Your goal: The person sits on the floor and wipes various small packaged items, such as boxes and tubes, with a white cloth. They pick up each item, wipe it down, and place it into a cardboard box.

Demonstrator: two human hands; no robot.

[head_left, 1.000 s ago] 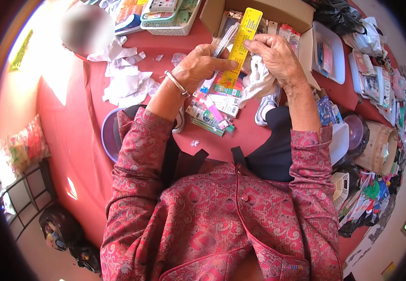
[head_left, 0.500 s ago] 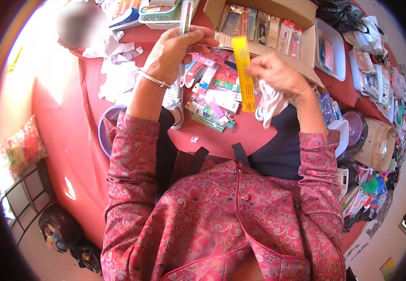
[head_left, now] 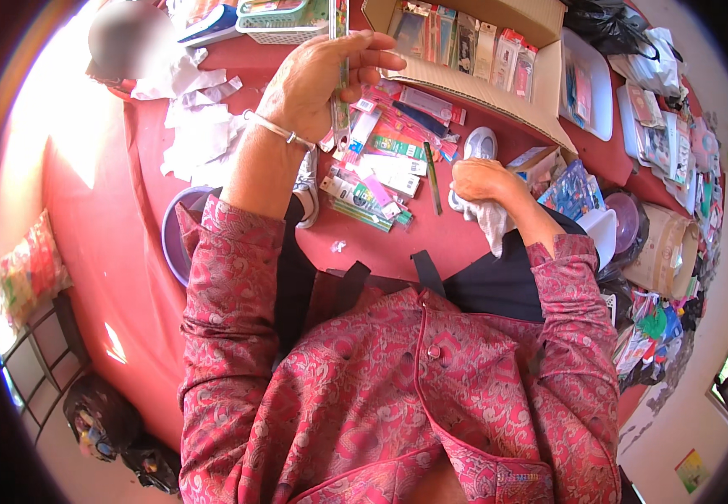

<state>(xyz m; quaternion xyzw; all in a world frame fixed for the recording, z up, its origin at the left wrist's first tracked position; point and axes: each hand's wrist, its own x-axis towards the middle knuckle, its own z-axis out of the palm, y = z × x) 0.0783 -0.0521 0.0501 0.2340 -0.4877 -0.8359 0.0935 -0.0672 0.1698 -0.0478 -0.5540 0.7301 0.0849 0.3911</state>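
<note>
My left hand is raised at the upper middle, its thumb and palm holding a long narrow clear ruler upright, its fingers stretched to the right. The ruler's top runs out of view. My right hand is closed around a white cloth that hangs below it, beside my right shoe. Just left of that hand is a thin dark green strip; whether it lies on the red sheet or is in the air I cannot tell. A pile of packaged stationery spreads between my feet.
An open cardboard box of upright packets stands beyond the pile. White paper scraps and a purple tub are at my left. Baskets stand at the far side. Trays, bags and a carton line my right.
The yellow strip is no longer in my right hand, which has come down and closed on the cloth. A thin green strip appears beside it. My left hand still holds the ruler, palm turned more flat.
</note>
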